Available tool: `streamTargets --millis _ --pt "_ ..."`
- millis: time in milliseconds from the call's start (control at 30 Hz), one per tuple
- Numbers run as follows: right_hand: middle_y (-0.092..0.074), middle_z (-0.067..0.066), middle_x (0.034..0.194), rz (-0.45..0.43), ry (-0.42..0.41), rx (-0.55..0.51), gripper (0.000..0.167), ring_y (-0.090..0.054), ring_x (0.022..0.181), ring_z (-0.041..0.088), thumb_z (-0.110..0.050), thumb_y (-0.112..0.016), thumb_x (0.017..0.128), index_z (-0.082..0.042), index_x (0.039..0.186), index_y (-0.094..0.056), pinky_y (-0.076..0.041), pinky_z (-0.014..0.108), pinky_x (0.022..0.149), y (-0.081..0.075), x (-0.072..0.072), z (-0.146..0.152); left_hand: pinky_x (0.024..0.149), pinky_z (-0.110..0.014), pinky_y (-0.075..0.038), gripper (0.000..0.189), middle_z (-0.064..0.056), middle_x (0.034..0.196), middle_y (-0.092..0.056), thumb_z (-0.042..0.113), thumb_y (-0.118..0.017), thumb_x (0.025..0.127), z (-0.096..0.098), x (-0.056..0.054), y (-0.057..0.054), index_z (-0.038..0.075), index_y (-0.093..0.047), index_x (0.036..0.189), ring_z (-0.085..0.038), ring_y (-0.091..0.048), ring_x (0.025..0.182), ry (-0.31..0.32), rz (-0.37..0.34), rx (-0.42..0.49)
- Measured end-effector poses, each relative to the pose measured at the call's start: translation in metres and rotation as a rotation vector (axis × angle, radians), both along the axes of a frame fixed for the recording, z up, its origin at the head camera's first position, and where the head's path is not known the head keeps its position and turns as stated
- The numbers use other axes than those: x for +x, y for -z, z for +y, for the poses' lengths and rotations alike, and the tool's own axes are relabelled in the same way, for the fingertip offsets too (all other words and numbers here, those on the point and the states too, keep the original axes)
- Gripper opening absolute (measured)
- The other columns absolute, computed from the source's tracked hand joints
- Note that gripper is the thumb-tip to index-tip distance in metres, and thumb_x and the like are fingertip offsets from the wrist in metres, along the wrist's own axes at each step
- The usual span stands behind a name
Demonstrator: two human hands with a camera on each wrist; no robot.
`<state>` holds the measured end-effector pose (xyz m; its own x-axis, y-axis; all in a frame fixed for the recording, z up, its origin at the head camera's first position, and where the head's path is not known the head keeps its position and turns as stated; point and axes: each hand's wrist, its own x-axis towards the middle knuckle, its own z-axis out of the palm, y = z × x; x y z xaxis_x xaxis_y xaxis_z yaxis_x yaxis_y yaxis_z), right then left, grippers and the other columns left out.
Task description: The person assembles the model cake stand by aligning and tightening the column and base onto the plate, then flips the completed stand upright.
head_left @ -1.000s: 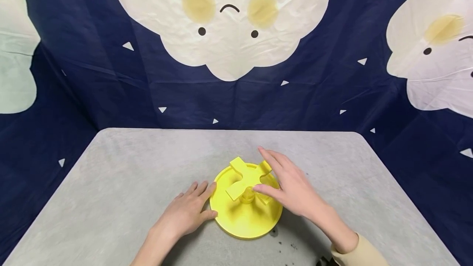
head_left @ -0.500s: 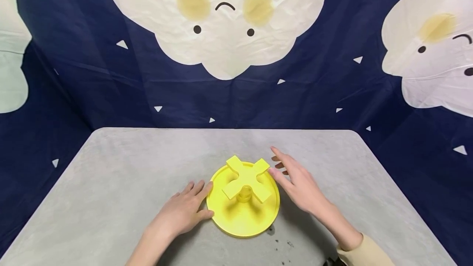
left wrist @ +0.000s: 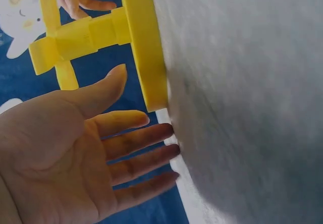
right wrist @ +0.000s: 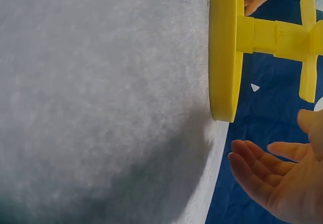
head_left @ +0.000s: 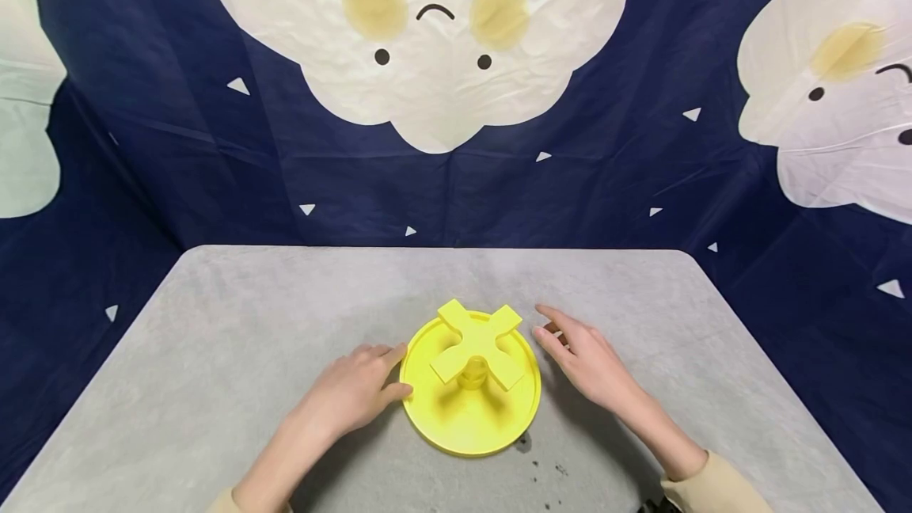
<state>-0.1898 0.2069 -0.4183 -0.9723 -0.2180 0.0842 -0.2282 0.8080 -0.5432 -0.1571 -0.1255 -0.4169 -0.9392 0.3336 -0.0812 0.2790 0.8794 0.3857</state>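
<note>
A yellow round base with a short post and a cross-shaped top stands upright on the table in front of me. My left hand is at the left edge of its dish, fingers extended; the left wrist view shows the palm and the straight fingers beside the disc, gripping nothing. Whether the fingertips touch the rim I cannot tell. To the right, my right hand hovers apart from the yellow piece, its fingers loosely bent and holding nothing, as the right wrist view of the hand also shows.
The grey table has rounded far corners. Behind it hangs a dark blue cloth printed with white clouds and small triangles. Dark specks mark the tabletop near the base, and a black object shows by the right sleeve.
My right hand has drawn back rightward from the cross top, uncovering all of its arms. My left hand stays by the rim, its fingers shifted slightly. The yellow piece stays in place on the table.
</note>
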Motion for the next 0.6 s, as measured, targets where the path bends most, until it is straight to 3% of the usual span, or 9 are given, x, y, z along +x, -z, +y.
streamTargets --millis 200,300,367,433,600 --pt "-0.075 0.005 0.105 -0.098 0.011 0.035 0.048 -0.066 0.086 0.010 -0.038 -0.054 0.107 -0.012 0.147 -0.056 -0.053 0.028 0.068 0.004 -0.004 -0.001 0.096 -0.058 -0.057 0.048 -0.014 0.129 -0.073 0.030 -0.075 0.094 0.000 -0.011 0.002 0.005 -0.068 0.134 -0.036 -0.068 0.120 -0.012 0.047 0.064" --pt "-0.074 0.001 0.097 -0.123 0.002 0.044 0.047 -0.062 0.077 0.008 -0.038 -0.055 0.107 -0.011 0.146 -0.057 -0.051 0.027 0.065 0.007 -0.005 -0.001 0.077 -0.045 -0.060 0.023 -0.003 0.104 -0.077 0.026 -0.074 0.094 0.000 -0.016 0.005 0.013 -0.077 0.113 -0.025 -0.072 0.094 -0.024 0.039 0.099" --pt "-0.072 -0.001 0.092 -0.140 -0.005 0.049 0.048 -0.060 0.073 0.008 -0.038 -0.056 0.107 -0.011 0.146 -0.057 -0.050 0.027 0.064 0.009 -0.006 -0.002 0.064 -0.034 -0.052 0.007 0.004 0.085 -0.071 0.024 -0.073 0.095 -0.001 -0.019 0.007 0.018 -0.077 0.097 -0.015 -0.064 0.077 -0.039 0.036 0.118" --pt "-0.070 -0.002 0.088 -0.158 -0.009 0.061 0.049 -0.057 0.069 0.009 -0.039 -0.056 0.106 -0.011 0.146 -0.057 -0.048 0.027 0.062 0.010 -0.006 -0.003 0.058 -0.027 -0.042 0.007 0.008 0.073 -0.061 0.022 -0.072 0.095 -0.001 -0.021 0.009 0.021 -0.073 0.088 -0.010 -0.052 0.066 -0.058 0.029 0.138" --pt "-0.068 -0.001 0.085 -0.194 -0.001 0.085 0.049 -0.056 0.065 0.011 -0.038 -0.058 0.105 -0.009 0.145 -0.058 -0.047 0.027 0.061 0.012 -0.007 -0.005 0.061 -0.028 -0.047 0.008 0.008 0.077 -0.068 0.024 -0.073 0.094 0.000 -0.024 0.012 0.018 -0.077 0.098 -0.008 -0.056 0.068 -0.109 0.014 0.148"
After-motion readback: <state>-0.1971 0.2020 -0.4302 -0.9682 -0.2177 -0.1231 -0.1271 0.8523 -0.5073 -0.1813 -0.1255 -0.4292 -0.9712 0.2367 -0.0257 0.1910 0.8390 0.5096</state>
